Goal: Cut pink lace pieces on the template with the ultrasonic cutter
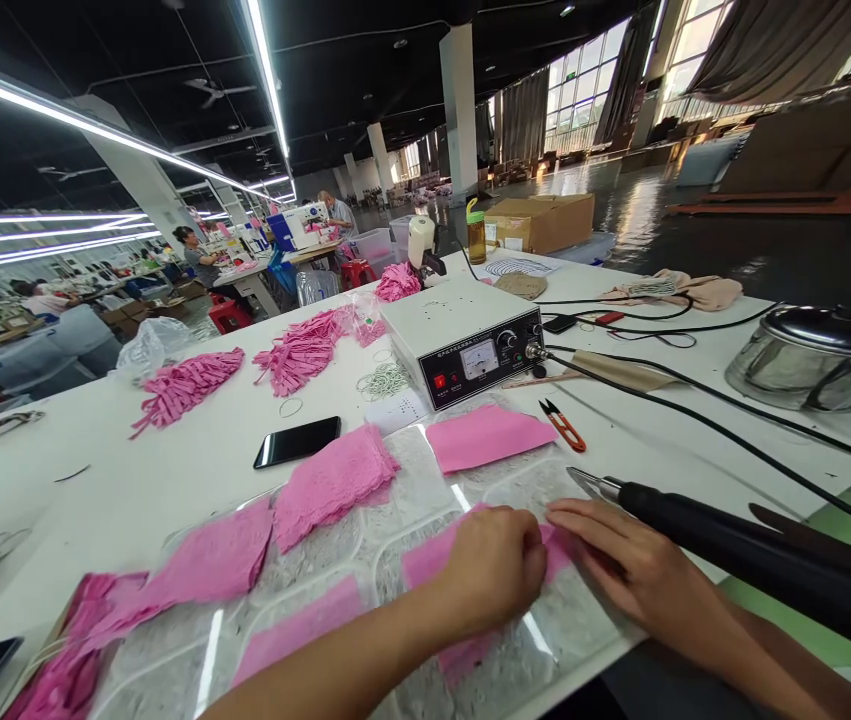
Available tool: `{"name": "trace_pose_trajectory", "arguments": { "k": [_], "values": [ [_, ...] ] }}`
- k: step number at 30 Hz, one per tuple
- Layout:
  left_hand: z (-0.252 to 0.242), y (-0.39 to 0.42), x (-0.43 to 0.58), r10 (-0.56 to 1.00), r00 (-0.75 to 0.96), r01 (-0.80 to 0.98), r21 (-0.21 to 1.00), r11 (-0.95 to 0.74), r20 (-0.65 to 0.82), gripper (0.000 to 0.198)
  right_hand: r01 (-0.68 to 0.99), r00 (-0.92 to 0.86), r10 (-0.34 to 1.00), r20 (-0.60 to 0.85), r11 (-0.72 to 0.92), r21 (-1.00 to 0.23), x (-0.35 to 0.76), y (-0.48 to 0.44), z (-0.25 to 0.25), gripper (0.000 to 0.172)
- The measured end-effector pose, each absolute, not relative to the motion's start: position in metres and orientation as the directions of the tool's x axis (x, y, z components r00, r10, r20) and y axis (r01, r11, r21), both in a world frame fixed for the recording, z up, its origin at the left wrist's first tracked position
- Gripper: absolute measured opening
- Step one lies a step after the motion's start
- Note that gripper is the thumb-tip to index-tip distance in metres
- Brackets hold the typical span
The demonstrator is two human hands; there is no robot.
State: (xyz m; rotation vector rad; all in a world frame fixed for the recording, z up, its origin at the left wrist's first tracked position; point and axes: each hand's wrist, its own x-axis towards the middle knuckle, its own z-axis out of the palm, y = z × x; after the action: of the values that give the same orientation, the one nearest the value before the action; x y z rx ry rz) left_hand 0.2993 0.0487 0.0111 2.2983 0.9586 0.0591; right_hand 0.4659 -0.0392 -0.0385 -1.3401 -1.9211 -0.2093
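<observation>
My left hand (496, 560) is curled closed at a pink fabric piece (425, 565) on the clear-covered work surface. My right hand (639, 565) lies at the right edge of the same fabric, its fingers stretched out and close together, pressing down. Part of the fabric shows between the hands; the rest is hidden under my left hand. Just beyond my right hand lies a black-handled cutting tool (695, 515) with a pointed metal blade. Ahead are a folded pink fabric piece (489, 438) and a stack of pink lace pieces (335, 485).
A control box (470, 345) with a meter stands behind, cables running right. Orange thread snips (564, 425), a phone (297, 442) and rubber bands (384, 380) lie near it. A glass teapot (815, 360) stands at right. Pink bundles (189, 388) lie at left; people sit farther back.
</observation>
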Motion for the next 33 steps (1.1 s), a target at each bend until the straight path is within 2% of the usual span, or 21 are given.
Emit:
{"name": "trace_pose_trajectory", "arguments": {
  "k": [2,4,6,8,11,15,19,23,26,30,33],
  "values": [
    [0.013,0.052,0.298,0.685,0.702,0.609,0.662,-0.437,-0.194,0.013,0.87,-0.102,0.711,0.696,0.403,-0.284,0.463,-0.041,-0.033,0.029],
    [0.014,0.057,0.295,0.721,0.663,0.581,0.746,-0.326,-0.2,0.014,0.855,-0.061,0.706,0.706,0.402,-0.328,0.457,-0.043,-0.026,0.02],
    [0.017,0.06,0.29,0.752,0.621,0.536,0.82,-0.201,-0.221,0.014,0.829,-0.05,0.753,0.656,0.397,-0.393,0.448,-0.045,-0.02,0.011],
    [0.02,0.062,0.284,0.767,0.586,0.474,0.878,-0.063,-0.262,0.012,0.828,-0.062,0.828,0.557,0.355,-0.435,0.435,-0.044,-0.017,0.02],
    [0.028,0.061,0.271,0.775,0.546,0.363,0.924,0.124,-0.318,0.011,0.862,-0.086,0.871,0.483,0.308,-0.402,0.41,-0.039,-0.015,0.031],
    [0.039,0.058,0.238,0.83,0.457,0.217,0.945,0.245,-0.32,0.014,0.869,-0.15,0.841,0.52,0.363,-0.337,0.375,-0.027,-0.016,0.025],
    [0.045,0.054,0.183,0.89,0.347,0.141,0.955,0.261,-0.295,0.023,0.836,-0.222,0.776,0.591,0.464,-0.294,0.349,-0.017,-0.016,0.02],
    [0.039,0.041,0.119,0.943,0.206,0.163,0.96,0.229,-0.26,0.031,0.765,-0.303,0.699,0.648,0.584,-0.272,0.325,-0.01,-0.016,0.018],
    [0.028,0.025,0.079,0.972,0.105,0.239,0.954,0.178,-0.208,0.03,0.675,-0.385,0.633,0.672,0.689,-0.263,0.305,-0.007,-0.018,0.023],
    [0.013,0.001,0.045,0.994,0.006,0.372,0.922,0.103,-0.114,0.019,0.557,-0.469,0.564,0.68,0.786,-0.267,0.285,-0.005,-0.023,0.031],
    [0.004,-0.014,0.031,1.0,-0.001,0.494,0.869,-0.018,0.021,0.011,0.496,-0.513,0.527,0.677,0.826,-0.267,0.279,-0.003,-0.025,0.033]
  ]
}}
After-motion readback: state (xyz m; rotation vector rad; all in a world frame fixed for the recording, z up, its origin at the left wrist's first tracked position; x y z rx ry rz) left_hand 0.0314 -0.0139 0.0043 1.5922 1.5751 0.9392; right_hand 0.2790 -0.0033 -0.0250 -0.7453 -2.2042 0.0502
